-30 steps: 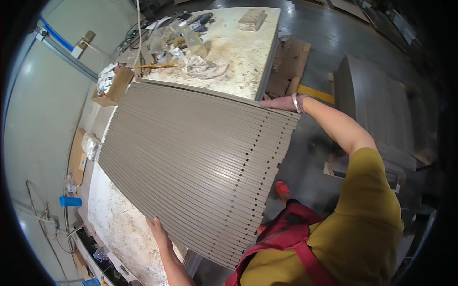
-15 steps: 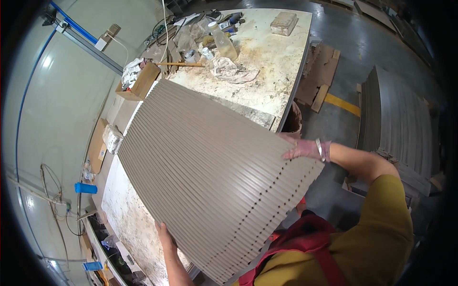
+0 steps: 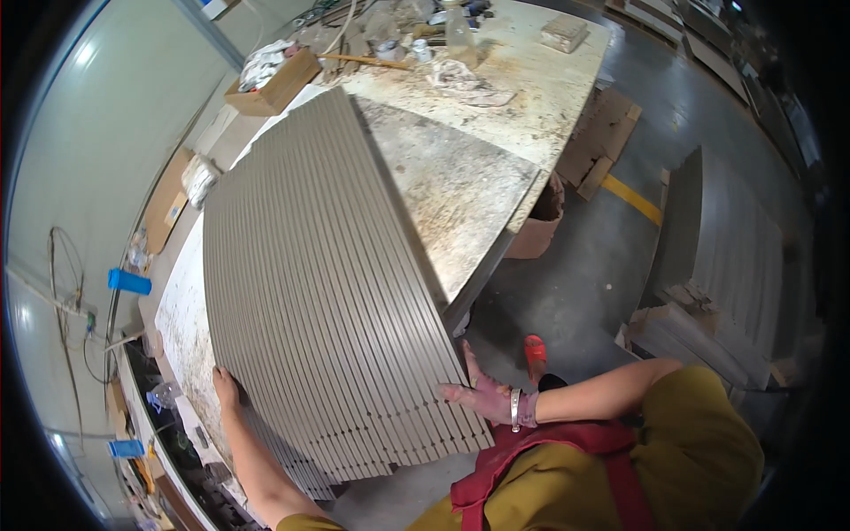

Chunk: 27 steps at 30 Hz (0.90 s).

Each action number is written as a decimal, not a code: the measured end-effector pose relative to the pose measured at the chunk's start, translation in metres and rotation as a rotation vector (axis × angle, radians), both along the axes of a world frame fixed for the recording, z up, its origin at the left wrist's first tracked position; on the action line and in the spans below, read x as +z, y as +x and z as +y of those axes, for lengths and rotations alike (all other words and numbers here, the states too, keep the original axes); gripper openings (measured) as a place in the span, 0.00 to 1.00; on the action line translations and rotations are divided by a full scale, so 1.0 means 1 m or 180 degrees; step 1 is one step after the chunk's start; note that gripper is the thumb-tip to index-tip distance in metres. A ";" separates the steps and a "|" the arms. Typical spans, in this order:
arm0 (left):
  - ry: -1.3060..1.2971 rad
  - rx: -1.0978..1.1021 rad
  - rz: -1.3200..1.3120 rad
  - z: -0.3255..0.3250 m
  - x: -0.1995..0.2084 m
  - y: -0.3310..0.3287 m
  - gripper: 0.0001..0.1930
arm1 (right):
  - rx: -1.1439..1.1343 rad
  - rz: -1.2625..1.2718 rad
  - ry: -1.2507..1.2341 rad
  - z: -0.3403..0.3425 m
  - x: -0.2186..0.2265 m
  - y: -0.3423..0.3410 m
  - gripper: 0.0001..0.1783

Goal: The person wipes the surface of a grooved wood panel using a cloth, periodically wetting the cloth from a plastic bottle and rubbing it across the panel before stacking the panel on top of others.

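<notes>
A large grey-brown ribbed panel (image 3: pixel 319 265), with small dark notches in rows near its near end, lies slanted over the worktable. Its near end sticks out past the table's front edge. At its left edge my left hand (image 3: pixel 227 388) grips it, the fingers hidden beneath. My right hand (image 3: pixel 482 391), in a thin purple-pink glove with a metal band at the wrist, clasps the right edge near the near corner. The thumb rests on the ribs while the other fingers are at or below the edge. Under the panel, a stained flat board (image 3: pixel 443 177) shows on the right.
The worktable (image 3: pixel 567 93) carries a rag (image 3: pixel 469 86), a clear bottle (image 3: pixel 459 37) and a wrapped block (image 3: pixel 564 35) at the far end. An open cardboard box (image 3: pixel 274 86) stands far left. Stacked grey sheets (image 3: pixel 735 274) stand on the floor at right, beside a brown bin (image 3: pixel 540 226).
The panel has turned counter-clockwise and shifted left, uncovering more of the stained board. My right hand has come nearer and lower with its edge; my left hand has moved left.
</notes>
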<state>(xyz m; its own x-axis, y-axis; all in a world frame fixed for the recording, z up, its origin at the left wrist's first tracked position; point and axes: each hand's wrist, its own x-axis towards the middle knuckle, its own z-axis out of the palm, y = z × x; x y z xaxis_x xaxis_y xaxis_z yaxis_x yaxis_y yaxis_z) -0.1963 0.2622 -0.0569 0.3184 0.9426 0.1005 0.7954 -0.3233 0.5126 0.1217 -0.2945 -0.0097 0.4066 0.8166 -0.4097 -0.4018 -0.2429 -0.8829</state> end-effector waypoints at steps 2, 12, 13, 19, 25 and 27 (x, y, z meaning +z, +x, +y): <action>0.0266 0.0104 0.0451 0.002 0.003 -0.007 0.27 | 0.0262 0.0079 -0.0007 0.007 0.000 -0.006 0.60; 0.0186 0.1196 0.1512 -0.083 0.030 0.084 0.38 | 0.3805 -0.0137 -0.1244 0.039 0.004 0.097 0.44; 0.0165 0.1306 0.1565 -0.086 0.029 0.085 0.37 | 0.4219 0.0151 -0.1561 0.050 0.006 0.103 0.45; -0.0022 0.1774 0.1408 -0.096 0.038 0.090 0.38 | 0.4832 0.0922 -0.1840 0.063 -0.011 0.098 0.50; -0.0444 0.1971 0.1427 -0.079 0.054 0.110 0.37 | 0.4144 0.0932 -0.1746 0.082 -0.011 0.154 0.46; -0.0617 0.1823 0.1451 -0.061 0.064 0.119 0.37 | 0.3819 0.1179 -0.1848 0.105 0.002 0.196 0.45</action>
<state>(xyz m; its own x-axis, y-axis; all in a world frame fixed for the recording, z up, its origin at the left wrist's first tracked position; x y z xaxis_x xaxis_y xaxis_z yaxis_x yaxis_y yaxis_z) -0.0774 0.2011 0.0073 -0.2561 0.9606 -0.1083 0.9588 0.2667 0.0982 0.3175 -0.1896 -0.0076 -0.6229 0.2627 -0.7368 0.1260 -0.8959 -0.4260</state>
